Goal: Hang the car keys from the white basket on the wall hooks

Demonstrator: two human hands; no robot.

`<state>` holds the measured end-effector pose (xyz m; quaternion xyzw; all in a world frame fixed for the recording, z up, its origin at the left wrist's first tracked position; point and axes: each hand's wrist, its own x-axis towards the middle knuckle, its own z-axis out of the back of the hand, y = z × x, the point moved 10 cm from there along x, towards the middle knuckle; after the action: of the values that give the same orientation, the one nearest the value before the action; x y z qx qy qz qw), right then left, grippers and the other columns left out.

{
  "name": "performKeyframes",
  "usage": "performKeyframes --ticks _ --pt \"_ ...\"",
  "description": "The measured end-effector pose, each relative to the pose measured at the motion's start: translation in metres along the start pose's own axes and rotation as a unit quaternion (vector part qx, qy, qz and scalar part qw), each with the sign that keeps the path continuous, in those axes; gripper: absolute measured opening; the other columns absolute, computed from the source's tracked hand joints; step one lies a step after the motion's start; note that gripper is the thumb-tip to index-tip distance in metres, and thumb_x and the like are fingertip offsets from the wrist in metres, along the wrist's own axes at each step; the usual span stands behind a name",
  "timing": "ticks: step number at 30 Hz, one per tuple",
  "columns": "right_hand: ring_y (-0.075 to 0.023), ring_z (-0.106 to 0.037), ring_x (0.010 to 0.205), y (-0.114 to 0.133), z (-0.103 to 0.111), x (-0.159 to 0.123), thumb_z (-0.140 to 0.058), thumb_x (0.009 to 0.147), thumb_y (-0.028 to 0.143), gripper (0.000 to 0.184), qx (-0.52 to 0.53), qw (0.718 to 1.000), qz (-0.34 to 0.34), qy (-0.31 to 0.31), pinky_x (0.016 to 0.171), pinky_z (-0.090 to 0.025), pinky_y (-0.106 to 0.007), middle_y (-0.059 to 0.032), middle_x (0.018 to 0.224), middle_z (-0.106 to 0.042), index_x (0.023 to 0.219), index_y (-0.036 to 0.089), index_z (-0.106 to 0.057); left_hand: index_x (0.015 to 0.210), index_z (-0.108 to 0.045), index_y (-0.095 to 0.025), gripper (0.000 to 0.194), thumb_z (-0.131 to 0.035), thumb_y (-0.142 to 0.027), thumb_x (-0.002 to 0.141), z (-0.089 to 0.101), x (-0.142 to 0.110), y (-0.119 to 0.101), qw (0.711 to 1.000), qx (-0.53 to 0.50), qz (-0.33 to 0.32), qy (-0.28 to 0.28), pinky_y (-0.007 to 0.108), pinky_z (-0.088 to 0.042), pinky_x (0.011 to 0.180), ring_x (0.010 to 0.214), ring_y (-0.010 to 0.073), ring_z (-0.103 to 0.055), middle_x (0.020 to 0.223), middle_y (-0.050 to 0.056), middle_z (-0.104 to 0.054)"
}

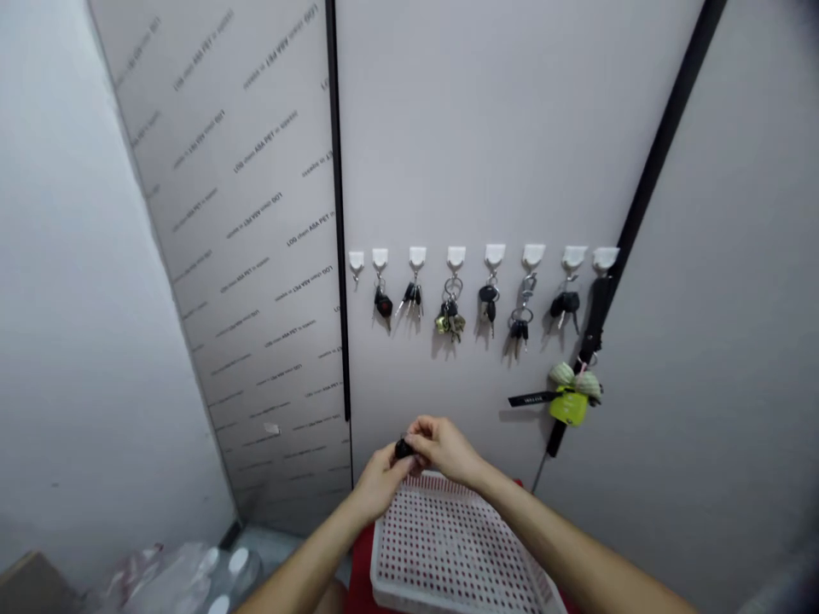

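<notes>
A black-headed key is pinched between my two hands above the far rim of a white perforated plastic basket. My left hand is closed on it from the left, thumb and fingers around its lower side. From the right, my right hand grips its upper edge with thumb and forefinger; the other fingers curl under. The key's blade and any ring are mostly hidden by the fingers.
White hooks run in a row along the grey panel, most carrying key bunches. From the rightmost hangs a lime-green pouch with a bow and black strap. Red surface lies under the basket; clear plastic bottles stand lower left.
</notes>
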<state>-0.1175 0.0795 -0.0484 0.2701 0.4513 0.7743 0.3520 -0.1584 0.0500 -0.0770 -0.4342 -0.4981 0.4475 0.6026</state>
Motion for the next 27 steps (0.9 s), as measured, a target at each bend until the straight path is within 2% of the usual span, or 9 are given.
performKeyframes --ticks 3,7,11,14,16,19,27 --pt "-0.0039 -0.036 0.032 0.033 0.013 0.014 -0.043 0.062 0.023 0.01 0.023 0.999 0.023 -0.029 0.034 -0.028 -0.016 0.0074 0.037 -0.039 0.056 0.015 -0.042 0.084 -0.045 -0.012 0.026 -0.039 -0.031 0.067 0.019 0.008 -0.023 0.997 -0.055 -0.009 -0.046 0.021 -0.036 0.055 0.059 0.0088 -0.048 0.067 0.001 -0.052" --pt "-0.0031 -0.036 0.03 0.08 0.026 0.036 -0.045 0.061 0.022 0.009 0.043 0.995 0.066 -0.063 0.032 -0.028 -0.016 0.0071 0.039 -0.04 0.056 0.014 -0.044 0.074 -0.045 -0.013 0.023 -0.038 -0.034 0.067 0.056 0.019 -0.066 0.994 -0.008 -0.038 -0.103 0.018 -0.032 0.043 0.042 0.0047 -0.04 0.052 -0.004 -0.044" --pt "-0.0029 -0.041 0.036 0.13 0.034 0.052 -0.044 0.062 0.02 0.013 0.092 0.983 0.119 -0.104 0.035 -0.034 -0.016 0.0046 0.05 -0.046 0.072 0.014 -0.048 0.059 -0.042 -0.015 0.019 -0.037 -0.031 0.067 0.104 0.036 -0.124 0.973 0.066 -0.082 -0.207 0.017 -0.028 0.039 0.036 0.0039 -0.036 0.044 -0.006 -0.04" --pt "-0.0035 -0.044 0.041 0.151 0.026 0.053 -0.043 0.063 0.02 0.02 0.085 0.98 0.151 -0.1 0.037 -0.036 -0.015 0.0036 0.056 -0.047 0.083 0.015 -0.047 0.052 -0.039 -0.015 0.02 -0.036 -0.029 0.066 0.136 0.052 -0.165 0.953 0.086 -0.108 -0.269 0.017 -0.028 0.038 0.034 0.0039 -0.036 0.042 -0.006 -0.04" --pt "-0.0037 -0.046 0.042 0.151 0.016 0.049 -0.042 0.064 0.02 0.022 0.062 0.982 0.161 -0.078 0.037 -0.036 -0.015 0.0036 0.058 -0.046 0.085 0.016 -0.046 0.052 -0.039 -0.016 0.018 -0.037 -0.028 0.066 0.151 0.062 -0.185 0.943 0.096 -0.116 -0.298 0.017 -0.028 0.038 0.032 0.004 -0.035 0.041 -0.006 -0.04" --pt "-0.0035 -0.046 0.042 0.138 0.009 0.041 -0.042 0.064 0.021 0.024 0.037 0.985 0.155 -0.058 0.037 -0.035 -0.016 0.0032 0.062 -0.045 0.088 0.016 -0.045 0.05 -0.038 -0.016 0.018 -0.037 -0.026 0.066 0.164 0.074 -0.202 0.928 0.127 -0.117 -0.329 0.017 -0.028 0.038 0.031 0.0043 -0.036 0.041 -0.006 -0.041" --pt "-0.004 -0.046 0.042 0.105 0.031 0.03 -0.041 0.063 0.022 0.026 0.039 0.992 0.105 -0.064 0.037 -0.034 -0.016 0.0045 0.059 -0.042 0.089 0.016 -0.043 0.058 -0.04 -0.017 0.014 -0.036 -0.026 0.067 0.163 0.088 -0.209 0.916 0.148 -0.138 -0.348 0.018 -0.031 0.039 0.034 0.0056 -0.04 0.045 -0.005 -0.043"
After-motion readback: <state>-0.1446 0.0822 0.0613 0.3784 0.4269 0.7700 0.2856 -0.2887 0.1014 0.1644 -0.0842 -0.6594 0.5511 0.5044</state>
